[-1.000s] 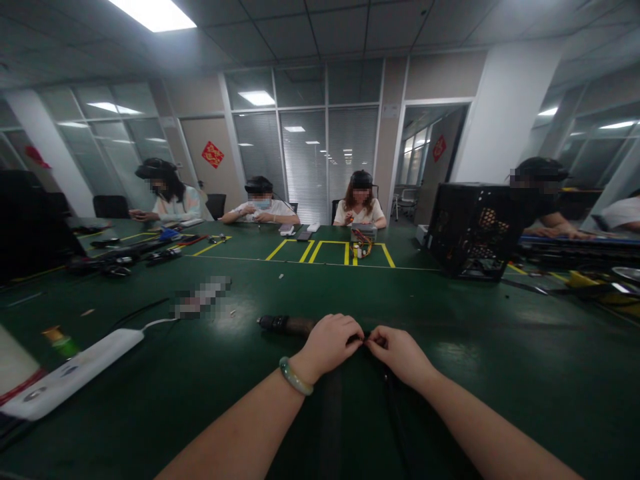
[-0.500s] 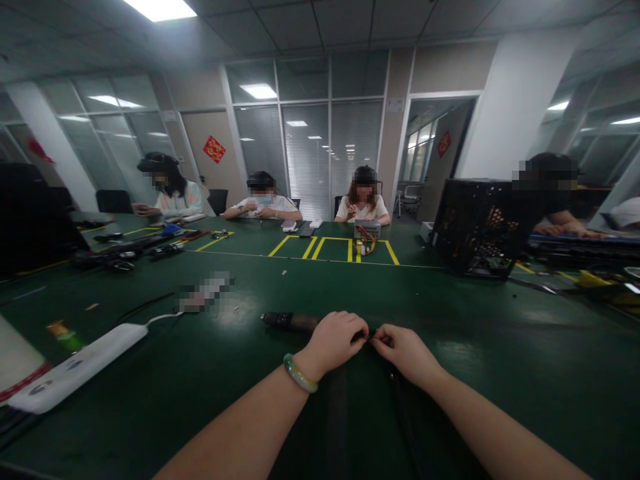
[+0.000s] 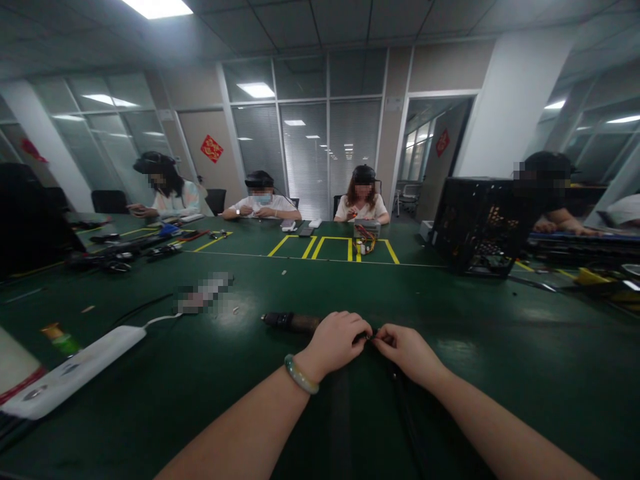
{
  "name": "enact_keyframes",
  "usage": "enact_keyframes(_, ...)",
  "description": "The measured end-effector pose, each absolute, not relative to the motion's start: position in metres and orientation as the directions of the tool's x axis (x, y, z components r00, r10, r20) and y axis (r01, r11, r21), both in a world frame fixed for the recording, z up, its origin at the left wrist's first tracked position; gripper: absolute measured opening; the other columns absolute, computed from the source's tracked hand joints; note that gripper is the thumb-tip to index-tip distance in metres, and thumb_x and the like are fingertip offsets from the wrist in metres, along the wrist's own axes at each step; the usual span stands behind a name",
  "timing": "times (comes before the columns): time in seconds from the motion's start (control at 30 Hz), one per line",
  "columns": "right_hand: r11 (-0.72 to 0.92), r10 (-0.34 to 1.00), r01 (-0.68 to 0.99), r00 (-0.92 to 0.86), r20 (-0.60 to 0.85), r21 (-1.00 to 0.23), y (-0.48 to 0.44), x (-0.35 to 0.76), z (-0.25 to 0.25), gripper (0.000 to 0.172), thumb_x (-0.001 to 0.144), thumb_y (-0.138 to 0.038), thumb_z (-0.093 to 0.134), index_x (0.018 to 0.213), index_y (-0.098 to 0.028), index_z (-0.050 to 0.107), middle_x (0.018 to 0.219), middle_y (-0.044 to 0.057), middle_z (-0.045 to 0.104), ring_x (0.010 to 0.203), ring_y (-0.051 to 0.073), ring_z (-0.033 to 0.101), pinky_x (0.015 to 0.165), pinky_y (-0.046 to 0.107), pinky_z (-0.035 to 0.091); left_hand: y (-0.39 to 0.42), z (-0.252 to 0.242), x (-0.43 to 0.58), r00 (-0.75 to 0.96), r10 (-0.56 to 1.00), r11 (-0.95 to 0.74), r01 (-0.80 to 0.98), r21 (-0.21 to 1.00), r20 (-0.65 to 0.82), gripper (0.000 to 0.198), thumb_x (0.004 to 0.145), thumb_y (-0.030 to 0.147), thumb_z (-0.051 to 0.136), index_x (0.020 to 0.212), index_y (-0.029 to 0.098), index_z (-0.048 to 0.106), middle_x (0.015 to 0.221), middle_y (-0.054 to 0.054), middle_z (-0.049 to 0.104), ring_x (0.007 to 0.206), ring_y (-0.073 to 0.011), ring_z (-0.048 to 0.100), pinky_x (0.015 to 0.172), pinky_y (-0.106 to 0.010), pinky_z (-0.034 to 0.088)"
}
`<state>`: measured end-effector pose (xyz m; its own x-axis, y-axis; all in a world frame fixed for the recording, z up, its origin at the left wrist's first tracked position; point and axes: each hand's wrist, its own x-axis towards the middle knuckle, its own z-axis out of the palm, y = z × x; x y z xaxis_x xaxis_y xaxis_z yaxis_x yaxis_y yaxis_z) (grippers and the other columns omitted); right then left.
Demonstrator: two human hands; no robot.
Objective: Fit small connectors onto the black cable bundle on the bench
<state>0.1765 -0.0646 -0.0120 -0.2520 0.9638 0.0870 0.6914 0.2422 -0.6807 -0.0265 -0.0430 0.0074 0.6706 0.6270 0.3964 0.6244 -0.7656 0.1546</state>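
Observation:
A slim electric screwdriver (image 3: 295, 323) with a black tip and brownish body lies on the green table, its tip toward the left. My left hand (image 3: 337, 340), with a bangle on its wrist, reaches over its rear part, fingers closed round the tail end. Just to the right, my right hand (image 3: 407, 353) pinches a small dark connector at that end with thumb and forefinger. The fingertips of both hands nearly meet, so the joint between them is mostly hidden. From beneath my right hand a black cord (image 3: 407, 413) runs down toward the near edge.
On the left are a white power strip (image 3: 90, 370) and a small green-and-orange bottle (image 3: 60, 339). A black computer case (image 3: 473, 227) stands at the right. Dark cables and tools (image 3: 115, 253) lie far left. Several co-workers sit across the table behind yellow tape marks (image 3: 333, 239).
Both hands stay at the screwdriver's tail with only slight finger movement. The cord has shifted slightly right. The view has moved a little.

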Motion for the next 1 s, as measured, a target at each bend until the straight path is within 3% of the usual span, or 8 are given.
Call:
enact_keyframes(0.17, 0.229, 0.968, 0.698, -0.24, 0.079, -0.678, -0.065, 0.1754, -0.0098, 0.017, 0.088, -0.033, 0.056, 0.085, -0.021, 0.067, 0.077, 0.0, 0.071, 0.067, 0.016, 0.063, 0.057, 0.023, 0.039, -0.0418, 0.0076, -0.0266, 0.664, 0.642, -0.755, 0.636, 0.162, 0.384, 0.015, 0.085, 0.028, 0.061, 0.099, 0.022, 0.06, 0.099, -0.001, 0.062, 0.093, -0.0186, 0.056, 0.083, -0.032, 0.041)
enact_keyframes(0.3, 0.226, 0.968, 0.693, -0.236, 0.081, -0.685, -0.0655, 0.1756, -0.0096, 0.016, 0.088, -0.033, 0.056, 0.085, -0.021, 0.067, 0.077, 0.0, 0.071, 0.068, 0.016, 0.063, 0.057, 0.022, 0.04, -0.0408, 0.0074, -0.0253, 0.666, 0.636, -0.76, 0.629, 0.164, 0.391, 0.008, 0.087, 0.024, 0.057, 0.094, 0.023, 0.061, 0.096, 0.0, 0.062, 0.091, -0.0174, 0.056, 0.08, -0.031, 0.04)
enact_keyframes(0.6, 0.224, 0.968, 0.688, -0.241, 0.073, -0.69, -0.0636, 0.1769, -0.0113, 0.015, 0.088, -0.033, 0.057, 0.085, -0.022, 0.067, 0.076, -0.001, 0.07, 0.067, 0.016, 0.064, 0.057, 0.022, 0.04, -0.0393, 0.0081, -0.0249, 0.656, 0.651, -0.746, 0.647, 0.16, 0.383, 0.014, 0.085, 0.028, 0.061, 0.098, 0.023, 0.058, 0.096, 0.001, 0.061, 0.09, -0.0176, 0.055, 0.081, -0.032, 0.04)
enact_keyframes(1.0, 0.22, 0.968, 0.694, -0.241, 0.068, -0.685, -0.0638, 0.1768, -0.0108, 0.016, 0.088, -0.034, 0.056, 0.086, -0.022, 0.067, 0.078, -0.001, 0.07, 0.068, 0.016, 0.064, 0.057, 0.023, 0.04, -0.0406, 0.0101, -0.0255, 0.668, 0.636, -0.761, 0.627, 0.167, 0.388, 0.008, 0.087, 0.024, 0.057, 0.094, 0.022, 0.059, 0.096, 0.0, 0.062, 0.09, -0.0176, 0.055, 0.079, -0.031, 0.04)
